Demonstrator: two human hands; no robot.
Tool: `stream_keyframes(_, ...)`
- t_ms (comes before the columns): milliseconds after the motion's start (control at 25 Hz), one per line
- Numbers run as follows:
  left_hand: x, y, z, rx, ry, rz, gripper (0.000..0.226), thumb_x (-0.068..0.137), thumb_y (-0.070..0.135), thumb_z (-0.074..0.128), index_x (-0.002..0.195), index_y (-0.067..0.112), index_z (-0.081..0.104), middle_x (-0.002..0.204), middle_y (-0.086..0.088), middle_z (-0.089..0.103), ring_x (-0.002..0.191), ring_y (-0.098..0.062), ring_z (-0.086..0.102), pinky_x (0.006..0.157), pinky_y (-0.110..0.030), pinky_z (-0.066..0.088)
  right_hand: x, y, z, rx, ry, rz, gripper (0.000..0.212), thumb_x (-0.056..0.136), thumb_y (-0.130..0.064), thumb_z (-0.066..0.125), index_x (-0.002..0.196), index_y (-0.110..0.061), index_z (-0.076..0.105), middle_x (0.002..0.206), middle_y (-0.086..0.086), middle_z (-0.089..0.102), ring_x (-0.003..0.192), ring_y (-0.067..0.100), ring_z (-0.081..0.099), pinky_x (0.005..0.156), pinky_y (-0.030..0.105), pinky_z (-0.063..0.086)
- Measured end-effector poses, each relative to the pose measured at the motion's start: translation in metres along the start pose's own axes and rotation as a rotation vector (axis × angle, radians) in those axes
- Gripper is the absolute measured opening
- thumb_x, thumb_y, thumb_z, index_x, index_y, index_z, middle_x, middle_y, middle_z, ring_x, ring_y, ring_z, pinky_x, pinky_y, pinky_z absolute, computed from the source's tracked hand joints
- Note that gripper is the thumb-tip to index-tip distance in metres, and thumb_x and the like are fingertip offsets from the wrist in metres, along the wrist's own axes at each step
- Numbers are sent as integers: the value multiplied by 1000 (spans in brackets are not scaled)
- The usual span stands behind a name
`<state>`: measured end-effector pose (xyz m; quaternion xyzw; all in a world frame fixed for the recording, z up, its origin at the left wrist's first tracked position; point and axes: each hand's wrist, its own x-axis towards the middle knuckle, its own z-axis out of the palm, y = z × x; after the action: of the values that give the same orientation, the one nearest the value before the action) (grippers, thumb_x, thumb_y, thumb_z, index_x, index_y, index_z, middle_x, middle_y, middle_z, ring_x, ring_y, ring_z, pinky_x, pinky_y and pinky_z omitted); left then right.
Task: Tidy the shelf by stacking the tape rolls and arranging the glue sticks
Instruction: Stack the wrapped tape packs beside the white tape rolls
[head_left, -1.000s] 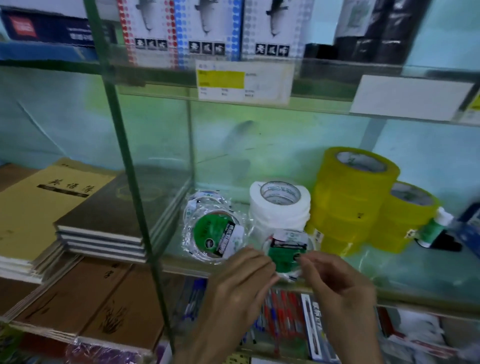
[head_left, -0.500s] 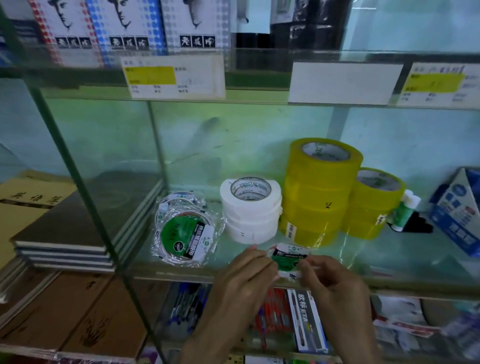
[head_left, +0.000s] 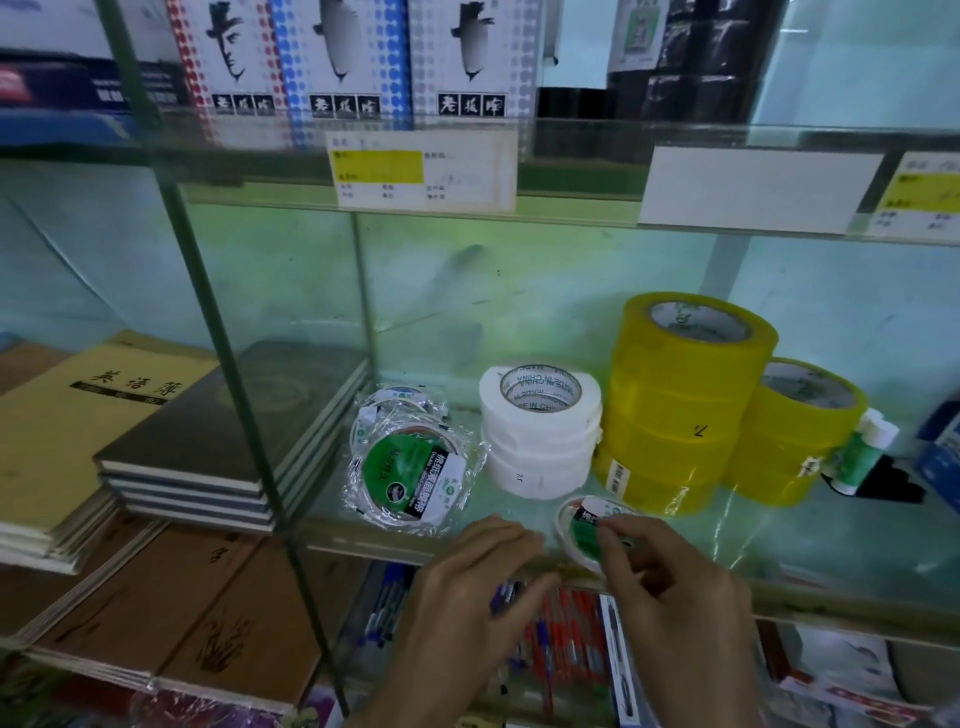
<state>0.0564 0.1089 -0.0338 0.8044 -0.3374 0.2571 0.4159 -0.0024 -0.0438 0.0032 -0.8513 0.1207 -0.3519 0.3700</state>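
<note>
On the glass shelf (head_left: 857, 551) stand a stack of white tape rolls (head_left: 540, 436), a tall stack of yellow tape rolls (head_left: 680, 400) and a shorter yellow stack (head_left: 795, 436). Plastic-wrapped green-label tape rolls (head_left: 410, 473) lie in a pile at the left. My right hand (head_left: 670, 582) pinches a small green-label tape roll (head_left: 576, 525) at the shelf's front edge. My left hand (head_left: 467, 582) hovers beside it with fingers loosely curled and nothing in it. A green and white glue stick (head_left: 862, 452) leans against the shorter yellow stack.
Stacked notebooks (head_left: 208, 436) sit left of a glass divider (head_left: 218, 322). A blue box (head_left: 940, 457) is at the far right. Pens (head_left: 561, 644) lie on the shelf below. Price labels (head_left: 421, 171) hang on the upper shelf edge.
My left hand has let go of the small green-label roll and drawn back to the left; my right hand alone holds it now, low at the shelf's front edge.
</note>
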Motion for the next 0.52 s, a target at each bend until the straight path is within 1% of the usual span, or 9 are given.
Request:
stream_keyframes(40, -1, -1, -7, -3, 30, -23, 33, 79, 38, 65, 105, 18, 72, 103, 7, 71, 101, -2, 62, 92, -22, 49, -2, -5, 6, 27, -11, -17, 15, 73, -15, 77, 79, -28, 73, 53, -13, 62, 59, -5, 61, 54, 4, 43)
stream_keyframes(120, -1, -3, -26, 8, 91, -57, 29, 79, 34, 66, 104, 19, 71, 102, 10, 69, 98, 3, 62, 89, -16, 49, -4, -17, 21, 74, -76, -54, 13, 78, -16, 74, 86, -26, 74, 66, -11, 70, 60, -3, 63, 59, 9, 49)
stream_keyframes(200, -1, -6, -49, 31, 138, -107, 26, 79, 30, 69, 103, 21, 70, 101, 11, 68, 95, 5, 62, 86, -9, 47, -1, -36, 38, 98, -192, -74, 16, 86, -22, 66, 100, -24, 72, 83, -10, 74, 64, -4, 64, 64, 11, 52)
stream_keyframes(240, -2, -8, -59, 51, 153, -125, 24, 79, 30, 68, 102, 21, 70, 100, 11, 69, 94, 6, 62, 84, -8, 48, 1, -45, 47, 105, -238, -65, 22, 88, -27, 63, 109, -23, 69, 94, -8, 73, 67, -3, 65, 66, 13, 52)
stream_keyframes(320, -6, -11, -76, 84, 178, -150, 25, 82, 34, 61, 101, 21, 71, 100, 12, 69, 91, 7, 63, 80, -7, 49, 7, -58, 67, 100, -305, -5, 41, 89, -43, 58, 125, -22, 58, 113, -3, 69, 82, 6, 68, 76, 26, 55)
stream_keyframes(360, -9, -14, -82, 90, 191, -168, 25, 82, 34, 59, 101, 22, 71, 99, 12, 70, 89, 8, 63, 78, -6, 49, 10, -63, 76, 91, -338, 49, 50, 87, -50, 57, 129, -23, 53, 117, -1, 67, 89, 13, 68, 81, 32, 54)
stream_keyframes(400, -11, -16, -87, 100, 210, -188, 24, 83, 34, 58, 100, 23, 71, 97, 13, 69, 87, 8, 63, 76, -5, 48, 13, -66, 84, 84, -370, 100, 58, 84, -55, 57, 131, -23, 48, 118, -1, 66, 92, 18, 67, 83, 35, 53)
stream_keyframes(440, -14, -19, -93, 115, 235, -206, 20, 83, 33, 59, 99, 26, 69, 94, 13, 69, 86, 9, 62, 74, -4, 47, 14, -67, 91, 78, -390, 137, 62, 82, -58, 58, 133, -24, 44, 115, -1, 68, 90, 20, 68, 83, 36, 53)
stream_keyframes(520, -19, -23, -101, 131, 276, -246, 18, 80, 29, 63, 98, 29, 66, 92, 15, 68, 85, 10, 62, 72, -4, 48, 15, -67, 100, 77, -401, 179, 62, 83, -53, 61, 133, -22, 43, 105, -2, 71, 82, 17, 68, 79, 32, 50)
